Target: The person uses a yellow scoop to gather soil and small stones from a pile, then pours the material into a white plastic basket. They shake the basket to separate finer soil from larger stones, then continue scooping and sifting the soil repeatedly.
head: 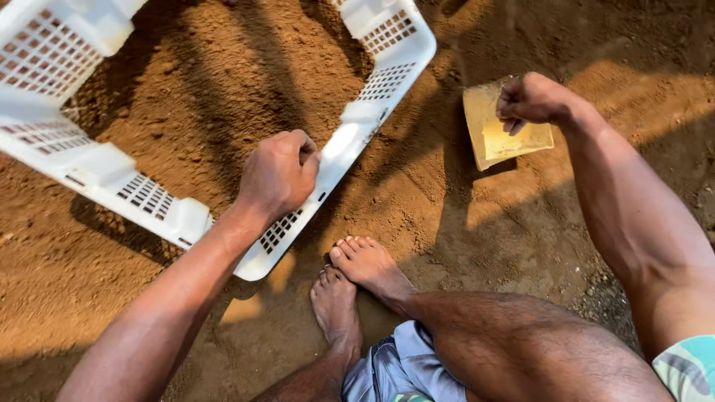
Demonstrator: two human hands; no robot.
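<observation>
A white plastic crate [372,112] with slotted walls lies on brown soil and holds a heap of loose brown earth [216,82]. My left hand [279,175] is closed as a fist over the crate's near rim, by its front corner. My right hand [530,100] is closed on the top edge of a flat yellowish scoop [503,138], whose blade rests on the ground to the right of the crate. Whether the left hand grips the rim or only rests on it is unclear.
My bare feet [350,286] stand on the soil just below the crate's corner, with my bent knee [521,342] at the lower right. Packed brown dirt [462,216] with long shadows surrounds everything.
</observation>
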